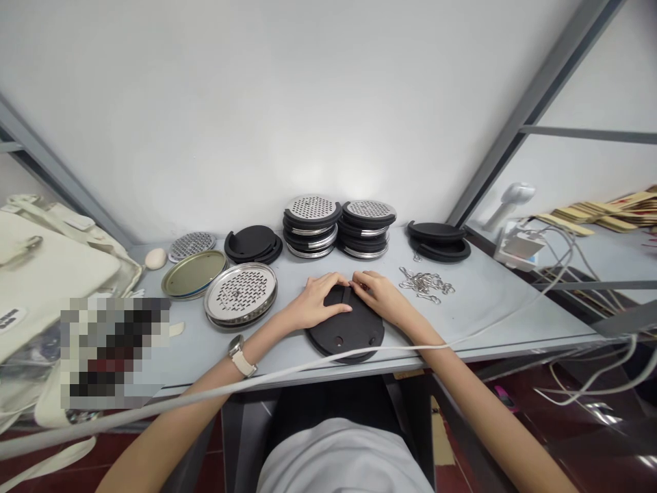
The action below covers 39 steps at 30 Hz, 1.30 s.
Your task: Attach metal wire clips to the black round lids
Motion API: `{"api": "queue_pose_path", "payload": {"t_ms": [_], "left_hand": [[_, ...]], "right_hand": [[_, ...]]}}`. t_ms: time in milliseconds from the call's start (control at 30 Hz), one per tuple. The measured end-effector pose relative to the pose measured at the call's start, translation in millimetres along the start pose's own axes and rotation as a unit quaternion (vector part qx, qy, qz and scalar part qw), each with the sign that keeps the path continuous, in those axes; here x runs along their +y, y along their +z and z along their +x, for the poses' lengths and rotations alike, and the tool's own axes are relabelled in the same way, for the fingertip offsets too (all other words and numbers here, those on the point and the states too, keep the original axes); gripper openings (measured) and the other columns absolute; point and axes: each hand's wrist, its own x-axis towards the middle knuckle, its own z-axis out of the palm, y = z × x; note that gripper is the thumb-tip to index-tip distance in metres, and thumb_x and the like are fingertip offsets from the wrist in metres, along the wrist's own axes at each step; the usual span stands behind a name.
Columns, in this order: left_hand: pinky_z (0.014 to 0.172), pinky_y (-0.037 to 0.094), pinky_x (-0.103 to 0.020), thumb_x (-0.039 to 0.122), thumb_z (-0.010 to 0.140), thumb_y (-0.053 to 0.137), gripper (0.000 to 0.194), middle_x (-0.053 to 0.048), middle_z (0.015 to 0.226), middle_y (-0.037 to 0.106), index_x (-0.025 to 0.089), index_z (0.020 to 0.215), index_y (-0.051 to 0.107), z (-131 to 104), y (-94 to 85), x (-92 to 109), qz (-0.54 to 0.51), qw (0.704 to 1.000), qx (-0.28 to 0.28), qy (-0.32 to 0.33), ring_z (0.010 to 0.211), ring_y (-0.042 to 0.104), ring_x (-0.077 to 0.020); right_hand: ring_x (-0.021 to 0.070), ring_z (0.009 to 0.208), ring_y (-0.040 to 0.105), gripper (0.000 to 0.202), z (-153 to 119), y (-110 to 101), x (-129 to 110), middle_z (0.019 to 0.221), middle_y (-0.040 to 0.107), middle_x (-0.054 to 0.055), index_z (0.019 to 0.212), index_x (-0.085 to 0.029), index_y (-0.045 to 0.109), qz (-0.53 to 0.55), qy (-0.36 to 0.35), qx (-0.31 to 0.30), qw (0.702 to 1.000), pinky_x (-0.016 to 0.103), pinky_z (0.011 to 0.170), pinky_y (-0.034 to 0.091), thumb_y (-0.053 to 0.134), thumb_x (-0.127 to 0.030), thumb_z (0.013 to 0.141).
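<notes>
A round black disc (349, 332) lies near the front edge of the grey table (487, 322), with small holes and a raised strip on its face. My left hand (321, 301) grips the disc's upper left side, its thumb across the top. On the upper right rim, my right hand (377, 294) rests with bent fingers pressed to the disc near the strip. The fingertips of both hands almost meet at the far edge. To the right lies a small heap of metal clips (426, 283). A perforated metal plate (240, 293) sits to the left.
Two stacks of discs with perforated metal tops (313, 207) stand against the wall. Black discs (251, 243) lie left of them, others (439, 239) right. A gold lid (194, 272) is at the left. A white cable (405, 348) crosses in front; a bag (46, 274) stands far left.
</notes>
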Motion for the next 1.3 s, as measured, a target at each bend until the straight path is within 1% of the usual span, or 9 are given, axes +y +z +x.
{"api": "queue_pose_path", "payload": {"t_ms": [500,800,1300], "left_hand": [[0.101,0.032,-0.040,0.040,0.085,0.062,0.033,-0.002,0.119,0.060,0.025,0.112,0.050,-0.5,0.5,-0.6,0.002,1.000,0.004,-0.003,0.113,0.052,-0.0234],[0.102,0.031,-0.043,0.041,0.084,0.062,0.034,-0.005,0.120,0.060,0.024,0.112,0.051,0.4,0.7,0.6,-0.001,1.000,0.001,-0.010,0.115,0.052,-0.0248],[0.102,0.031,-0.042,0.039,0.084,0.063,0.035,-0.003,0.120,0.060,0.025,0.113,0.051,-0.4,0.4,0.8,0.002,1.000,0.007,-0.008,0.115,0.052,-0.0244]], "right_hand": [[0.0150,0.068,0.050,0.017,0.3,-1.2,-1.6,0.072,0.050,0.001,0.078,-0.020,0.050,0.003,0.004,-0.001,1.000,0.024,0.065,0.037,0.043,-0.021,0.093],[0.0153,0.068,0.050,0.017,-0.2,-1.4,-2.0,0.072,0.051,0.001,0.078,-0.020,0.051,0.001,0.002,-0.002,1.000,0.024,0.065,0.037,0.042,-0.020,0.093],[0.0146,0.068,0.050,0.017,-1.1,-2.0,-0.7,0.074,0.052,0.001,0.080,-0.019,0.052,0.008,-0.003,-0.003,1.000,0.023,0.065,0.037,0.042,-0.021,0.094]]}}
